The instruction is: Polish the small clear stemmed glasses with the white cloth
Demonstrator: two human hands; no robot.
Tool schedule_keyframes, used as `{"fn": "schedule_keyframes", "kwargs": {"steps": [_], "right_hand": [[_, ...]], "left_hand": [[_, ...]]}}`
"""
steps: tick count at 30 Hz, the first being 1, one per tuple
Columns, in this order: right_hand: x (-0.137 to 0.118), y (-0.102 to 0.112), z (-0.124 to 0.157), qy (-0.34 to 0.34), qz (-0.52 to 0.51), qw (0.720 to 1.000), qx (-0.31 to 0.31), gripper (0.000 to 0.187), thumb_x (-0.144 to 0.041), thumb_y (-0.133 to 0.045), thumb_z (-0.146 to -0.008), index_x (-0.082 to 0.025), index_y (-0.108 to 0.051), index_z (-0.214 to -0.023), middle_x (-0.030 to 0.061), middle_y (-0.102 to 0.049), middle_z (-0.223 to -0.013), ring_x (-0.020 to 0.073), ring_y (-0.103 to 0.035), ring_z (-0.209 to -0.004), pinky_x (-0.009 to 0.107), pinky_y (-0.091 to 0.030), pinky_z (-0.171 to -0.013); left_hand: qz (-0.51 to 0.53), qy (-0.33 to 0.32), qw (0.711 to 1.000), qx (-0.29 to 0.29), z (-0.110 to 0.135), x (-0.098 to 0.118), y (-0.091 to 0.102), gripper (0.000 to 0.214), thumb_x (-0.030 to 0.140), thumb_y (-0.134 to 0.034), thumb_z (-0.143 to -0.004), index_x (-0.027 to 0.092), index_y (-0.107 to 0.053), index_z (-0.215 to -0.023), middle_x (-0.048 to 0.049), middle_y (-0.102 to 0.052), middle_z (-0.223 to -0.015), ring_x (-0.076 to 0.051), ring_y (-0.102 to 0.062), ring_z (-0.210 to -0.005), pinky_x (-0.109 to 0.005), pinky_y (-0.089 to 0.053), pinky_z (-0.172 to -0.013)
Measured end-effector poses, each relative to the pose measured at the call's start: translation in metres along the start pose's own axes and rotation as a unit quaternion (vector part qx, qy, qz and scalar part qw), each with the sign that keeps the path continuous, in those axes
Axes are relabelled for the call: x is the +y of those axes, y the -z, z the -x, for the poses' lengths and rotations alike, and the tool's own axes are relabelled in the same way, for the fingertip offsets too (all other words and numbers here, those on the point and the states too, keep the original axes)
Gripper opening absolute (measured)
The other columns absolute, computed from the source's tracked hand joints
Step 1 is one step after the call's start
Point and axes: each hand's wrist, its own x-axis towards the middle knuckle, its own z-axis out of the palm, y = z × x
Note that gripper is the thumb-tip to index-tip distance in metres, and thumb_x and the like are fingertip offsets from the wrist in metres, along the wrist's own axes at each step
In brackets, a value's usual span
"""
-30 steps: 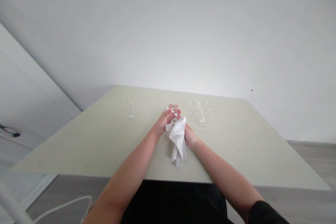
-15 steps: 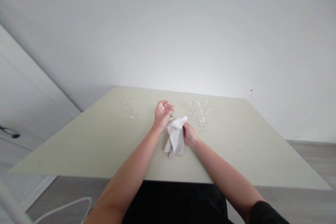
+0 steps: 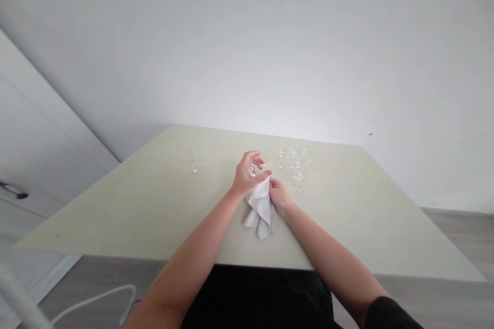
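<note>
My left hand (image 3: 248, 177) is wrapped around a small clear glass (image 3: 256, 166) held above the middle of the pale table (image 3: 135, 211). My right hand (image 3: 278, 196) grips a white cloth (image 3: 261, 208) and presses its upper end against the glass. The cloth's loose end hangs down onto the table. Much of the glass is hidden by my fingers.
A group of clear stemmed glasses (image 3: 294, 164) stands just right of my hands. One more glass (image 3: 189, 156) stands apart at the back left. A white wall rises behind the table; a white cable (image 3: 96, 300) lies on the floor at lower left.
My left hand has turned the glass and shifted slightly right. The cloth has bunched closer between both hands, its hanging end shorter than a second ago.
</note>
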Motion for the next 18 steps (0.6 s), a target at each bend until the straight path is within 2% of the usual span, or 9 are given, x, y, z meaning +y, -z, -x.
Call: {"fn": "schedule_keyframes", "kwargs": {"steps": [5,10,18], "right_hand": [[-0.006,0.001,0.003,-0.057,0.047,0.997,-0.028,0.041,-0.043,-0.084,-0.061,-0.017,-0.071,-0.089,0.0039,-0.075,-0.072,0.0205,-0.069,-0.066,0.028,-0.050,-0.060],[-0.013,-0.001,0.007,-0.075,0.058,0.995,-0.039,0.037,-0.043,-0.083,-0.061,-0.015,-0.071,-0.081,0.0026,-0.072,-0.066,0.0158,-0.063,-0.055,0.025,-0.047,-0.056],[-0.013,-0.003,0.012,-0.104,0.096,0.989,-0.039,0.030,-0.042,-0.080,-0.066,-0.015,-0.069,-0.072,0.0015,-0.068,-0.060,0.0144,-0.058,-0.052,0.025,-0.044,-0.053]], "left_hand": [[0.018,0.010,1.000,0.023,-0.001,0.001,0.001,0.055,0.039,-0.084,-0.068,0.021,-0.055,-0.111,-0.0032,-0.067,-0.094,-0.013,-0.065,-0.073,-0.023,-0.047,-0.061],[0.036,0.004,0.999,0.041,-0.004,0.000,0.004,0.055,0.041,-0.084,-0.068,0.022,-0.054,-0.110,-0.0027,-0.066,-0.092,-0.012,-0.064,-0.073,-0.022,-0.046,-0.060],[0.053,0.043,0.993,0.094,-0.011,-0.011,0.007,0.053,0.045,-0.083,-0.069,0.022,-0.053,-0.106,-0.0011,-0.064,-0.088,-0.013,-0.061,-0.072,-0.022,-0.044,-0.056]]}}
